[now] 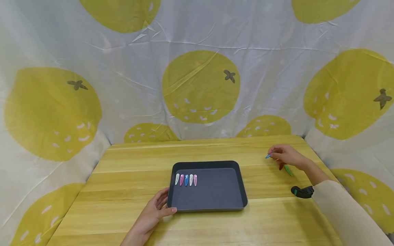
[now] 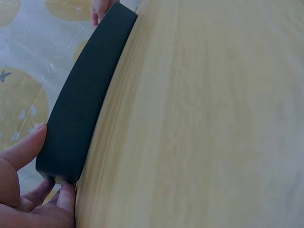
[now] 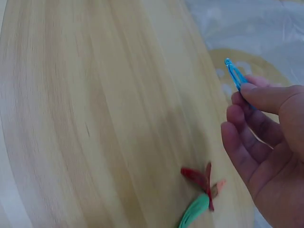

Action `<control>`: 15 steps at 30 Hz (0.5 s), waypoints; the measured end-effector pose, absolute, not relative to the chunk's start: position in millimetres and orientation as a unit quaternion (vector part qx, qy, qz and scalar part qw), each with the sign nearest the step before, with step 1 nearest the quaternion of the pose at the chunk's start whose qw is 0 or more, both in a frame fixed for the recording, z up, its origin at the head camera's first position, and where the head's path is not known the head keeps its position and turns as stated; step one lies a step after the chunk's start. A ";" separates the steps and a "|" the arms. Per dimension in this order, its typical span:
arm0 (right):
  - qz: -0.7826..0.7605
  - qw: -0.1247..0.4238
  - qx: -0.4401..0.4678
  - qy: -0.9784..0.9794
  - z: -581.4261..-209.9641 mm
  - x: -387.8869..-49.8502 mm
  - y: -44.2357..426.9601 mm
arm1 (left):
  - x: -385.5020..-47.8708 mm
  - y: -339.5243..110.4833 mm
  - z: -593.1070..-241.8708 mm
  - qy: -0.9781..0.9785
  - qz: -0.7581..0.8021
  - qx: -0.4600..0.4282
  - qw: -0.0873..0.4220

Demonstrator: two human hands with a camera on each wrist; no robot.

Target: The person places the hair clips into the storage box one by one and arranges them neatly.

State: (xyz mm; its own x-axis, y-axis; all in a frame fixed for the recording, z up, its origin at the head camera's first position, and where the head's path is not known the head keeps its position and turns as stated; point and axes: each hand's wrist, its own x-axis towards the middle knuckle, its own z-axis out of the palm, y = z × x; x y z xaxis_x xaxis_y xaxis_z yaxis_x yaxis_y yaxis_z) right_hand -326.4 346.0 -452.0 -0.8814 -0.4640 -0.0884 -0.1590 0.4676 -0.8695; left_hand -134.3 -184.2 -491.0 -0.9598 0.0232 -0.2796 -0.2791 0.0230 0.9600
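The blue hair clip (image 1: 267, 156) is located above the far right part of the table (image 1: 129, 177), to the right of the tray (image 1: 215, 194) and well apart from it. The right hand (image 1: 286, 155) pinches the clip between thumb and fingertips; its remaining fingers are partly curled and hold nothing. A red clip (image 3: 194, 176) and a green clip (image 1: 288, 170) lie together on the table below this hand.

The dark tray rests on the table at center. Five clips (image 1: 186, 180) stand side by side in a row at its left, ordered from left to right: white, pink, blue, white, pink. The left hand (image 1: 154, 208) grips the near left corner of the tray, with the thumb and fingers closed about it.

A black object (image 1: 302, 192) with a green mark lies near the right sleeve (image 1: 347, 212). A fruit-patterned curtain (image 1: 261, 82) hangs at the far side.
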 end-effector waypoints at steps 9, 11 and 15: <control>-0.449 0.137 -0.209 0.858 -441.4 -331.5 310.5 | -133.4 -182.7 -489.3 0.701 0.699 -0.083 0.110; -0.454 0.136 -0.218 0.853 -439.9 -333.0 302.6 | -133.3 -182.9 -489.5 0.701 0.700 -0.082 0.110; -0.456 0.137 -0.237 0.847 -436.8 -336.4 286.3 | -133.3 -183.9 -490.1 0.699 0.702 -0.082 0.108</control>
State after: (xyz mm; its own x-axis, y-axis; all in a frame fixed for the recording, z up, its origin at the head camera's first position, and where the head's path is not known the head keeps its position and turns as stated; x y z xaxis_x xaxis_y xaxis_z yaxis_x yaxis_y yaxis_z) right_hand -336.4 286.3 -436.8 -0.8495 -0.5273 -0.0162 -0.2771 0.4722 -0.8368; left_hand -133.3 -183.9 -490.1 -0.9631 0.0381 -0.2663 -0.2664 0.0004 0.9638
